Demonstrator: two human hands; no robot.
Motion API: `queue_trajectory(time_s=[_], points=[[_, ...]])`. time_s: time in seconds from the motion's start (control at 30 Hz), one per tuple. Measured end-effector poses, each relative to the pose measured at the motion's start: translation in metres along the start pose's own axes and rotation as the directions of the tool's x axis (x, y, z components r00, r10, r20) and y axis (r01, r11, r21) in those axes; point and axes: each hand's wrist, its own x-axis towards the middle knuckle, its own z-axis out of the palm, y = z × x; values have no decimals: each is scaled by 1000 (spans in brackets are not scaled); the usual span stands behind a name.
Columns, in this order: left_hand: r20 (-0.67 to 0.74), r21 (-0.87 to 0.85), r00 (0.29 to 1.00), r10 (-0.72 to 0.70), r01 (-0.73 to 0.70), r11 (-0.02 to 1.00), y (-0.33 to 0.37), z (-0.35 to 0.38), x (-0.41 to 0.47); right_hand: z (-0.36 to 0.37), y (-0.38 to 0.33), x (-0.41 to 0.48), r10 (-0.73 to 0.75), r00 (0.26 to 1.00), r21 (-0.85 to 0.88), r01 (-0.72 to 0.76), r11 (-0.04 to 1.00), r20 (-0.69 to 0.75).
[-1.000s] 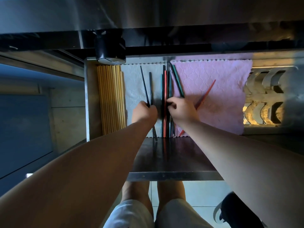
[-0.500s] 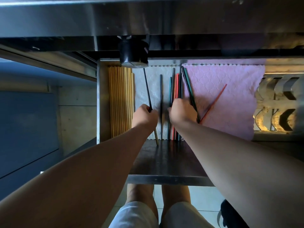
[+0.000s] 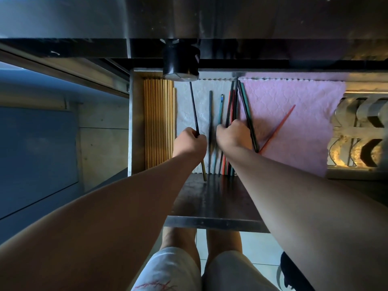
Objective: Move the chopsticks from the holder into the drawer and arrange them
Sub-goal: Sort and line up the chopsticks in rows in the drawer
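Note:
The open drawer (image 3: 134, 122) holds a row of bamboo chopsticks (image 3: 158, 120) at the left. My left hand (image 3: 189, 144) grips a thin black chopstick (image 3: 194, 108) that slants over the white cloth (image 3: 184, 110). My right hand (image 3: 234, 137) grips a bundle of dark, red and teal chopsticks (image 3: 232, 106) at the seam of the white and pink cloths. A dark chopstick (image 3: 210, 114) and a teal one (image 3: 220, 110) lie between my hands. One red chopstick (image 3: 281, 124) lies slanted alone on the pink cloth (image 3: 294, 122). The black holder (image 3: 180, 61) stands on the counter edge above.
A steel counter edge (image 3: 84, 47) overhangs the drawer's back. Metal curved parts (image 3: 361, 122) fill the drawer's right side. The drawer's dark front panel (image 3: 214, 198) lies below my wrists. My legs and a dark shoe (image 3: 294, 274) show over the tiled floor.
The view shifted, so everything sits further right and lower. My right hand closed round the coloured bundle and drew it together, moving closer to my left hand, which kept hold of the black chopstick.

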Motion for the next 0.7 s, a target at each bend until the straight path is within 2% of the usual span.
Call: queue_trajectory(time_s=[0.1, 0.2, 0.47, 0.57, 0.7], points=[[40, -10, 999, -18, 18, 1000, 8, 7, 0, -16, 12, -2, -58, 998, 133, 62, 989, -34], [54, 4, 998, -28, 28, 1000, 18, 20, 1, -30, 27, -3, -86, 993, 167, 98, 981, -78], [30, -82, 999, -21, 24, 996, 40, 71, 2, -44, 59, 5, 19, 997, 253, 2, 968, -81], [-28, -94, 1000, -6, 3, 996, 41, 84, 2, -47, 68, 7, 52, 996, 310, -28, 950, -72], [-152, -42, 986, 64, -71, 997, 43, 94, -4, -54, 74, 4, -10, 998, 333, 28, 943, -55]])
